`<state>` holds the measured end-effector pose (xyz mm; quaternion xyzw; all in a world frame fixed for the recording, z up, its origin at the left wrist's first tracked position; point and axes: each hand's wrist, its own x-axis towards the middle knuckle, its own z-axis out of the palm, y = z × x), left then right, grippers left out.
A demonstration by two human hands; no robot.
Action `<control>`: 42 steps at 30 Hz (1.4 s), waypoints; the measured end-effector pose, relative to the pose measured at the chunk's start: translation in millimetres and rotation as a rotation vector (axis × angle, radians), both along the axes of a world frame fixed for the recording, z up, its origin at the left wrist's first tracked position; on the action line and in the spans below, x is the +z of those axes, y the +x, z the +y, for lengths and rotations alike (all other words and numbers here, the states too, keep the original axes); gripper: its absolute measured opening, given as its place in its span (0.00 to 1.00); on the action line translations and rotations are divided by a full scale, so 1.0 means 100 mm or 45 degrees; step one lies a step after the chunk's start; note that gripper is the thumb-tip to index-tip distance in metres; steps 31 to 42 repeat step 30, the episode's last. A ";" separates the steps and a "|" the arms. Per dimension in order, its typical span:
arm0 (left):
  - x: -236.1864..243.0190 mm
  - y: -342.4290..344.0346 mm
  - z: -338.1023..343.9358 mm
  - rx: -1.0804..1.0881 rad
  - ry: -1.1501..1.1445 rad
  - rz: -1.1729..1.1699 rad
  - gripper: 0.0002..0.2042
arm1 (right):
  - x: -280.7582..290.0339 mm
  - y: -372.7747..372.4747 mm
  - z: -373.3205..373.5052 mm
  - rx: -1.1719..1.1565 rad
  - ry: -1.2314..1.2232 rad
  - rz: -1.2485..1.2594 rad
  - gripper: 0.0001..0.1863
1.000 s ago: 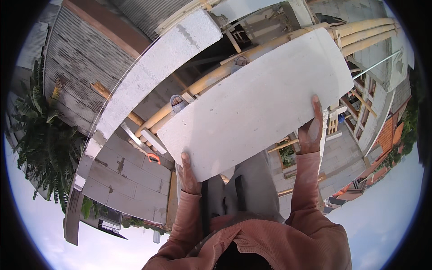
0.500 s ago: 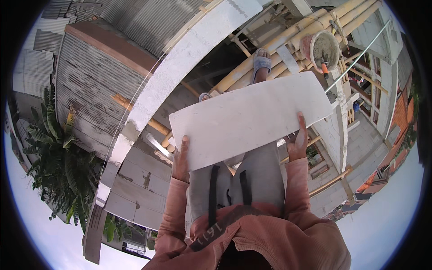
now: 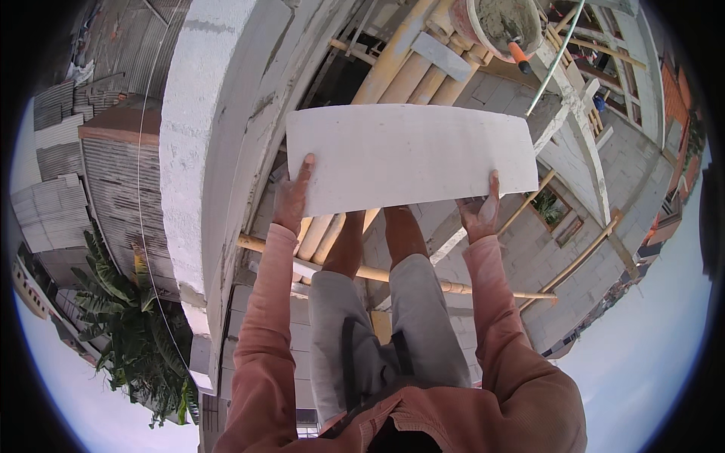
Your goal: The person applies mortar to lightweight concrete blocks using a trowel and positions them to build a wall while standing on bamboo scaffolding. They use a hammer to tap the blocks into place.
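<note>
A large pale lightweight concrete block (image 3: 411, 157) is held out in front of my legs, its broad face up. My left hand (image 3: 293, 198) grips its left near corner, thumb on top and fingers hidden underneath. At the near edge toward the right end, my right hand (image 3: 481, 214) holds it the same way, thumb on top. Both arms reach forward. Left of the block, and apart from it, runs a wall of pale blocks (image 3: 185, 143).
Beyond the block, bamboo poles (image 3: 411, 79) form a platform with a flat grey slab (image 3: 440, 57) on it. A mortar bucket (image 3: 467, 26) holds an orange-handled trowel (image 3: 518, 54). A string (image 3: 139, 181) runs along the wall's outer side. Corrugated roofs (image 3: 124, 170) lie below at left.
My arms have stretched forward, carrying the block farther from my body and levelling its tilt. The view has turned, so the wall at left looks larger and more upright.
</note>
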<state>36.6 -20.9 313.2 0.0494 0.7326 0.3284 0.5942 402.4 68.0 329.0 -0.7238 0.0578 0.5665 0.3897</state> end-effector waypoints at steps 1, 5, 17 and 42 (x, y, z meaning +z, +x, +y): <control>-0.21 0.01 0.09 -0.031 -0.012 -0.009 0.42 | -0.17 0.05 -0.05 -0.060 0.025 0.033 0.37; -1.21 0.16 0.76 -0.275 0.003 -0.014 0.44 | -1.13 0.42 -0.04 -0.292 0.153 0.101 0.39; -2.79 0.34 1.68 -0.384 0.209 -0.132 0.41 | -2.82 0.47 0.30 -0.503 0.540 0.259 0.32; -3.30 0.21 1.55 -0.310 0.286 0.035 0.45 | -3.18 0.56 0.02 -0.330 0.342 0.204 0.47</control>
